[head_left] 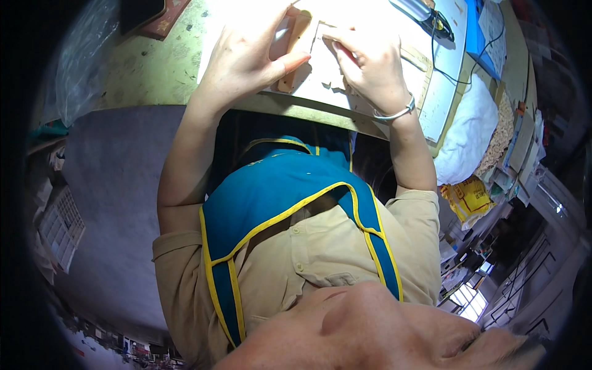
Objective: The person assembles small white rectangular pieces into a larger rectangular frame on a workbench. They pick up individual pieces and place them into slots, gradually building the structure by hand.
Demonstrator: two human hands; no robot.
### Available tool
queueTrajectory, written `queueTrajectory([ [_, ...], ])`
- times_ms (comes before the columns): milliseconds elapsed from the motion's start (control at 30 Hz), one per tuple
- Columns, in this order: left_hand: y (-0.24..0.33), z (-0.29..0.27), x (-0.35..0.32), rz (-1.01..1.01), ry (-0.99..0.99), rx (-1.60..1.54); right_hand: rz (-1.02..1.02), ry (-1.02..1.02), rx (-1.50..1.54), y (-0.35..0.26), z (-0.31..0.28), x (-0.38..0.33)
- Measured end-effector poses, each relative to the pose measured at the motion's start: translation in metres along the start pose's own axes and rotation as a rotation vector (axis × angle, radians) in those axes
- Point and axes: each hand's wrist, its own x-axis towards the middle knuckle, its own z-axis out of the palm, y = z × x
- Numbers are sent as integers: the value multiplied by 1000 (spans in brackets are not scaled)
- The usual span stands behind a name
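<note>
My left hand (243,58) lies over the brightly lit worktop (154,68), thumb and forefinger stretched apart. Its thumb tip touches a narrow tan wooden block (300,38), or lies just over it; glare hides which. To the right of the block, my right hand (373,65) has its thumb and forefinger bent together in a pinch. Whatever is between those fingertips is too small and washed out to name. Small dark scraps (328,85) lie below the fingers, near the front edge. A light bracelet (398,110) circles my right wrist.
At the back right lies a silver and black cylindrical tool (425,17) with a black cable, beside a blue-edged box (482,40). A white cloth bundle (468,126) and a yellow packet (470,196) sit right of the worktop. Clear plastic sheeting (86,61) hangs at left.
</note>
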Motion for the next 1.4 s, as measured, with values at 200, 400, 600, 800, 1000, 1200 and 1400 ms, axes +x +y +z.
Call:
queueTrajectory([
  [200, -3, 1, -2, 60, -51, 163, 70, -120, 67, -22, -28, -26],
  [400, 4, 2, -4, 44, -109, 537, 56, -104, -29, -38, -22, -29],
  [600, -7, 7, 5, 990, -179, 2389, 105, -12, 177, -35, 3, -30],
  [800, 10, -15, 6, 1336, -53, 2232, 63, 53, 202, -38, 11, -24],
  [1000, 5, -6, 6, 1488, -70, 2461, 128, -3, 110, -39, 5, -29],
  [1200, 5, -9, 7, 1435, -31, 2399, 109, -59, 82, -39, 6, -26],
  [1400, 3, -7, 6, 1452, -59, 2438, 136, -61, 137, -43, 9, -21],
])
